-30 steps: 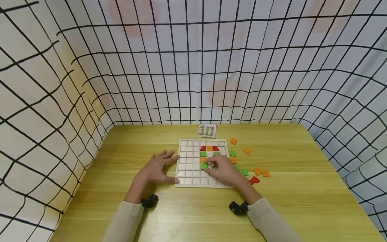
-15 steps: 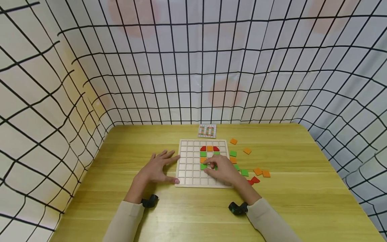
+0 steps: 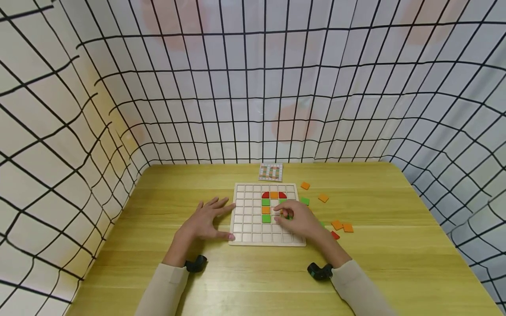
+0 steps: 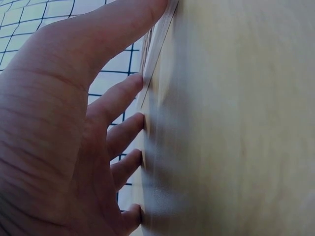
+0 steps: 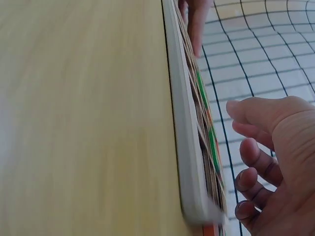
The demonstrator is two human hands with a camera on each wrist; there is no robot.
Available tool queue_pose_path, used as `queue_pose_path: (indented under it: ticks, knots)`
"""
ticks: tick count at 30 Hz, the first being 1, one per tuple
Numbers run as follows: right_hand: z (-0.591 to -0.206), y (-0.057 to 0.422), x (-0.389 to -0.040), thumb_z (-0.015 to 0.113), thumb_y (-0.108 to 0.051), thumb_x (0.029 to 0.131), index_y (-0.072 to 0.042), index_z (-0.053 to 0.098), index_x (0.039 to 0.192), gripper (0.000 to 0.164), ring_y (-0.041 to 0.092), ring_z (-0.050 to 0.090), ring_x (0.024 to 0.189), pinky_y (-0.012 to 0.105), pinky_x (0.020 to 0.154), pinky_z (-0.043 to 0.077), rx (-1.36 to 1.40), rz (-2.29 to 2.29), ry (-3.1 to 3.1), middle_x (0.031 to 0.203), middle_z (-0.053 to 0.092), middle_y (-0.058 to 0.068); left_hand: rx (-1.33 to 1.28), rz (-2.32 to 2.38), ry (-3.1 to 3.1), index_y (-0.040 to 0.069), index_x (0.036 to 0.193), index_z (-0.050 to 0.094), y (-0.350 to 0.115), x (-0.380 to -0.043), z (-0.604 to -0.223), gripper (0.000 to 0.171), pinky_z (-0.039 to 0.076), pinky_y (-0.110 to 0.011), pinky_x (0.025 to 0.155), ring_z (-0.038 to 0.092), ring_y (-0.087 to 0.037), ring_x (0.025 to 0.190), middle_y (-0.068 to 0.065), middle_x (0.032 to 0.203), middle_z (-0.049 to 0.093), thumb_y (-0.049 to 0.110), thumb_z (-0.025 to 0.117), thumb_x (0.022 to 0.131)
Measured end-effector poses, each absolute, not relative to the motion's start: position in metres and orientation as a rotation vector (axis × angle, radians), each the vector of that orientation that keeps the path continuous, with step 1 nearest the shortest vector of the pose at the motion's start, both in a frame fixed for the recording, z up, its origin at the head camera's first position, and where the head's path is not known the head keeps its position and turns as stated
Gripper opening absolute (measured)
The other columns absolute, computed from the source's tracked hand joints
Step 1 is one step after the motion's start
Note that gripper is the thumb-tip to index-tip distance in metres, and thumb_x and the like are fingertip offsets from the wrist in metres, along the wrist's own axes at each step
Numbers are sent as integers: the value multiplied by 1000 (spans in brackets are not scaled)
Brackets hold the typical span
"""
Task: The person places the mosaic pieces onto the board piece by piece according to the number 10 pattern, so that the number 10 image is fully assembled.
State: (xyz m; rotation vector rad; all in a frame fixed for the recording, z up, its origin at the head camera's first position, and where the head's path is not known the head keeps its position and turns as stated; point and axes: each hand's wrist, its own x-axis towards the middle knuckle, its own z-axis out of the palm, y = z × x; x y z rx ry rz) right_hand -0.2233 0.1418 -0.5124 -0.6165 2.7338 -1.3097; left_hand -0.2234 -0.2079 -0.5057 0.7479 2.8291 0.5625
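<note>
Right hand [image 3: 299, 218] has shifted rightward over the board since half a second ago; left hand [image 3: 207, 219] unmoved. One table [image 3: 253, 276], one grid board [image 3: 247, 219] on it. Board is below the right hand, which hovers clear, fingers loosely curled, nothing visible in them. Left fingers spread, thumb and index touching board's left edge. One card [image 3: 270, 172] beyond board. Plainly visible on board: 3 green tiles [image 3: 266, 218], 2 orange tiles [image 3: 274, 195], 2 red pieces [image 3: 265, 195]. Loose at right: 4 orange; green and red partly hidden.
</note>
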Motion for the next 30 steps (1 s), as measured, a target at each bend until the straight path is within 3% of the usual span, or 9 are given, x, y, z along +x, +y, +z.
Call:
queue_pose_path:
  ticks: [11,30]
  knots:
    - [-513,197,-216,80,-19,91,-12,77,108,18,11,45,66,25,65,39,-602,-1237,2861,77,54,-6,741,570,2827,34,158,42,-209,-222,-507,101,7,-75,122,19,-40,159,-6,170,29,78,74,73]
    - [-512,269,-185,79,-27,92,-14,77,111,23,8,47,69,23,63,41,-502,-1078,2941,78,56,-6,737,572,2825,34,159,41,-207,-222,-507,101,7,-75,122,19,-40,159,-6,170,29,77,75,74]
